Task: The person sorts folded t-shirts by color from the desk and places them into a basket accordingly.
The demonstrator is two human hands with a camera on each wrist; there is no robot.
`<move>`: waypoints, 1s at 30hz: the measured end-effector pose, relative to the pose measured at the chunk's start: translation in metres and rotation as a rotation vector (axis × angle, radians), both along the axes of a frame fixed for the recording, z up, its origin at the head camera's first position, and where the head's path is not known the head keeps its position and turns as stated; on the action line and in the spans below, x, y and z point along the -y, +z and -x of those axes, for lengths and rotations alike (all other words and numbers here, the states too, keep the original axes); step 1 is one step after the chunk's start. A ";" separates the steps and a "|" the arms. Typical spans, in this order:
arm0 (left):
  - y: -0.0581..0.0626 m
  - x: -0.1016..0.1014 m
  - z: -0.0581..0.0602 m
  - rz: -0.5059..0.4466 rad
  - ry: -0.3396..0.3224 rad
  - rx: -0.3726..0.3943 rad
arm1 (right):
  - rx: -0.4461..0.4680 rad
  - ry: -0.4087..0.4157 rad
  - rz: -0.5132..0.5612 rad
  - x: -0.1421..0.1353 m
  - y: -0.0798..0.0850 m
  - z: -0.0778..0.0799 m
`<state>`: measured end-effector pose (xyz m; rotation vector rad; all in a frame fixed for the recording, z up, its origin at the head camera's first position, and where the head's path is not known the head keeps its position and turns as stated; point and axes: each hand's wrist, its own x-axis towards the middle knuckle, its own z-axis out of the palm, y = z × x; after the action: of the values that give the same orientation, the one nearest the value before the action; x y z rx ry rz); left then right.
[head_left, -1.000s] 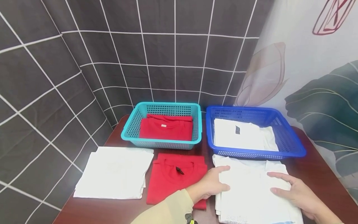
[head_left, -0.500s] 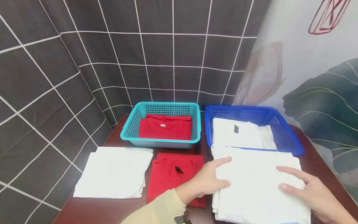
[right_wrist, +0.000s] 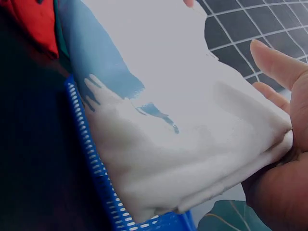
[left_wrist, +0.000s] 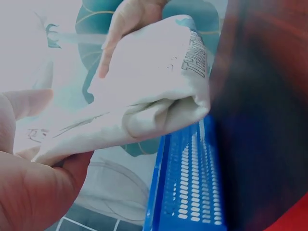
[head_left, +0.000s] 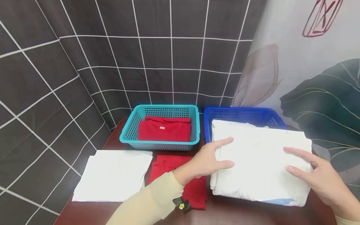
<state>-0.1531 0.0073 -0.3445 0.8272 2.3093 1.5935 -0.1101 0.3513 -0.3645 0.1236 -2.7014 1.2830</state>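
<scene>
Folded white shirt [head_left: 261, 165] is gripped by left hand [head_left: 206, 159] and right hand [head_left: 322, 176], thumbs and forefingers spread on top, other fingers tucked beneath, above the blue basket [head_left: 239, 114].

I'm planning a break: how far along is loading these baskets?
Looks done: red clothes in the teal basket. In hand: left hand and right hand hold folded white clothing over the blue basket. Apparently left: white pile and folded red clothing on the table.

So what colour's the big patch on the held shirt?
Light blue patch, clearest in the right wrist view.
</scene>
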 end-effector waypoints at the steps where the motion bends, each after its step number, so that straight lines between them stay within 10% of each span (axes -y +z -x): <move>1: 0.002 0.000 0.003 -0.003 -0.004 -0.005 | -0.013 0.006 0.003 0.000 0.003 0.002; 30: 0.027 -0.030 0.126 -0.052 0.133 0.061 | 0.081 0.014 -0.049 -0.007 0.064 0.113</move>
<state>-0.2789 0.0368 -0.3178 0.6389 2.3326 1.7145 -0.2231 0.3578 -0.3003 0.0984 -2.8059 1.2521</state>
